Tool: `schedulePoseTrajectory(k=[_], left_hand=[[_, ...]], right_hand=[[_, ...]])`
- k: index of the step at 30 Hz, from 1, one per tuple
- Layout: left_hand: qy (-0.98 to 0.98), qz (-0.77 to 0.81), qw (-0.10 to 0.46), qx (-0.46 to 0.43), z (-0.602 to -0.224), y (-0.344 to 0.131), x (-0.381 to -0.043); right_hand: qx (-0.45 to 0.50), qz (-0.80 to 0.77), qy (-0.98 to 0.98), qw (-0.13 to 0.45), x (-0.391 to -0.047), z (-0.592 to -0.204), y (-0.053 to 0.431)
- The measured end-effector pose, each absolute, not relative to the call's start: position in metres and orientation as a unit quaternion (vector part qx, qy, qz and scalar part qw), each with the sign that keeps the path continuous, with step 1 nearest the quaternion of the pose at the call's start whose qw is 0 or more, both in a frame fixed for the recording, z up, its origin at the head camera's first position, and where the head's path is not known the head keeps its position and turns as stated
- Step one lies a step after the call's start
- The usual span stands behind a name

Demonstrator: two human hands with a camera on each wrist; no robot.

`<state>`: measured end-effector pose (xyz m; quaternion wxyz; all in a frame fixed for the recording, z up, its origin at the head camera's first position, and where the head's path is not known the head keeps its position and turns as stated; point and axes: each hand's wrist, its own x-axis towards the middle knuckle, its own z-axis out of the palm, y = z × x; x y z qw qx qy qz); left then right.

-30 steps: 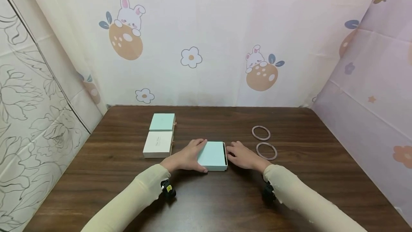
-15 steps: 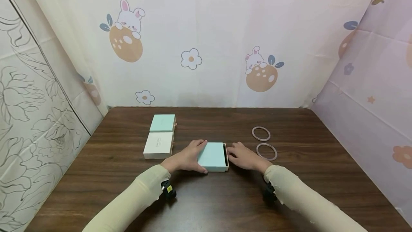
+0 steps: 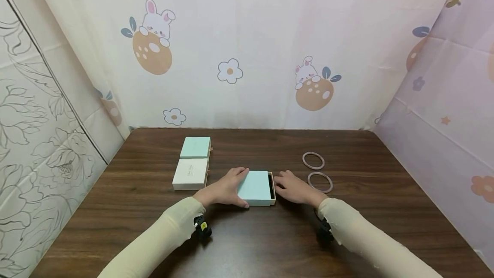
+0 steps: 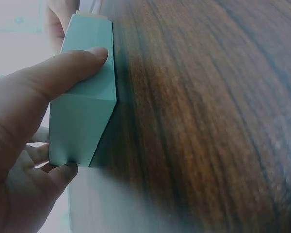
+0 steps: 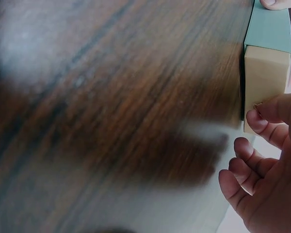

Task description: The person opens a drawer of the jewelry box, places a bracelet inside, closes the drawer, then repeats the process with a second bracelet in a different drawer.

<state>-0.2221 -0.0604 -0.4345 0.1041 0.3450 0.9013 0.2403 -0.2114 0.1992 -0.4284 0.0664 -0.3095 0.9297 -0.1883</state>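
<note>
A mint-green drawer box lies on the table between the two hands. My left hand grips its sleeve from the left, thumb along the near side and fingers at the far side. From the sleeve's right end the cream inner drawer sticks out a little, showing a dark strip of its inside in the head view. My right hand pinches a small pull tab on the drawer's front between thumb and forefinger. Its other fingers are loosely curled beside the drawer.
Left of the hands, a white box and another mint-green box lie one behind the other. Two pale purple bangles rest behind the right wrist. A patterned curtain hangs behind the wooden table.
The drawer has slid slightly further right out of the sleeve, and my right hand has moved right with it. My left hand keeps its hold on the sleeve.
</note>
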Motion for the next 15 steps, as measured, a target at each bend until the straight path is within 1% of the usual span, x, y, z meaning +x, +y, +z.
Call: schedulePoseTrajectory(k=[15], left_hand=[[0.899, 0.248, 0.11, 0.343, -0.4323, -0.0606, -0.2208]], right_hand=[[-0.319, -0.183, 0.928, 0.052, -0.2105, -0.4277, 0.203]])
